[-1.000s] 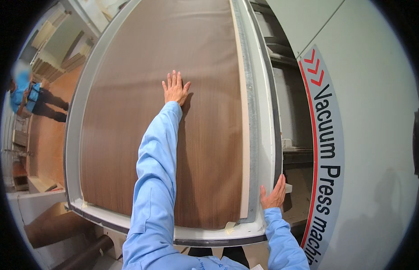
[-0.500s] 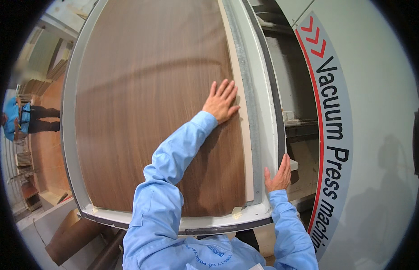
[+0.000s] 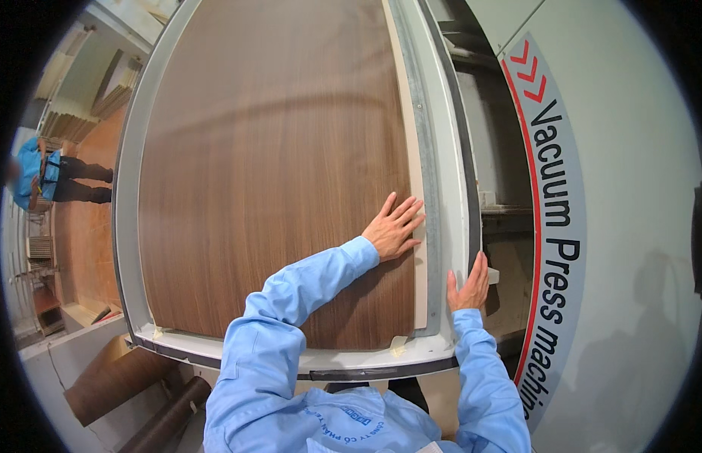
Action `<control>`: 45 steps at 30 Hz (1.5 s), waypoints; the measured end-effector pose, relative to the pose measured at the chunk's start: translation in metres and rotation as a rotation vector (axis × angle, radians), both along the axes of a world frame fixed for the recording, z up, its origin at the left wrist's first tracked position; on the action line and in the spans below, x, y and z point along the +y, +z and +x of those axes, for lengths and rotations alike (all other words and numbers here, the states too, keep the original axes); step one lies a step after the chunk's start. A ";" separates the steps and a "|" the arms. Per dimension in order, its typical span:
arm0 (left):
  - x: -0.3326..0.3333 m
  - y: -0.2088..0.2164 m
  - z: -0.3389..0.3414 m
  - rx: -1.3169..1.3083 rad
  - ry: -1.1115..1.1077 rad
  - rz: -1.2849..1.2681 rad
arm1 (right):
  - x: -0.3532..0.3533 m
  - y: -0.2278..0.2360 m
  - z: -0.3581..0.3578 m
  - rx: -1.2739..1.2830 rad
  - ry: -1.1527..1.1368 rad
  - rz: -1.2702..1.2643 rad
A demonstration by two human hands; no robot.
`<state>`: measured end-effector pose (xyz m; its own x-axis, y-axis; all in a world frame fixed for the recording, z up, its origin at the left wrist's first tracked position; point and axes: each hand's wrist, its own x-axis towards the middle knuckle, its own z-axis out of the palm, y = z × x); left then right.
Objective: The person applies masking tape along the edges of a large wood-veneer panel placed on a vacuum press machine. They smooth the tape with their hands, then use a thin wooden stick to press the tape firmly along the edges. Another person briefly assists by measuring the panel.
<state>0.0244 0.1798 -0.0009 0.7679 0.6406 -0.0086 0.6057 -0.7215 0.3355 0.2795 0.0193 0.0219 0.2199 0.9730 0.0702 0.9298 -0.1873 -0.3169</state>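
Brown wood-grain sheet [image 3: 268,196] inside a white frame [image 3: 451,189]. Hands apart: left hand [image 3: 394,228] flat, fingers spread, at the sheet's right edge; right hand [image 3: 470,288] unclenched on the frame. Black lettering [image 3: 556,204] and red arrows [image 3: 531,75] mark a grey label [image 3: 575,196].
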 end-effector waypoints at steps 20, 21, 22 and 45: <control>0.269 -0.021 -0.026 0.238 0.304 0.195 | 0.006 0.007 0.000 0.023 -0.028 0.011; 0.272 -0.021 -0.032 0.116 0.314 0.239 | 0.006 0.008 0.000 0.029 -0.034 -0.004; 0.277 -0.021 -0.042 0.056 0.440 0.327 | 0.006 0.008 0.000 0.033 -0.038 -0.022; 0.156 -0.014 -0.063 0.014 0.367 0.276 | 0.003 0.004 0.000 0.040 0.000 -0.038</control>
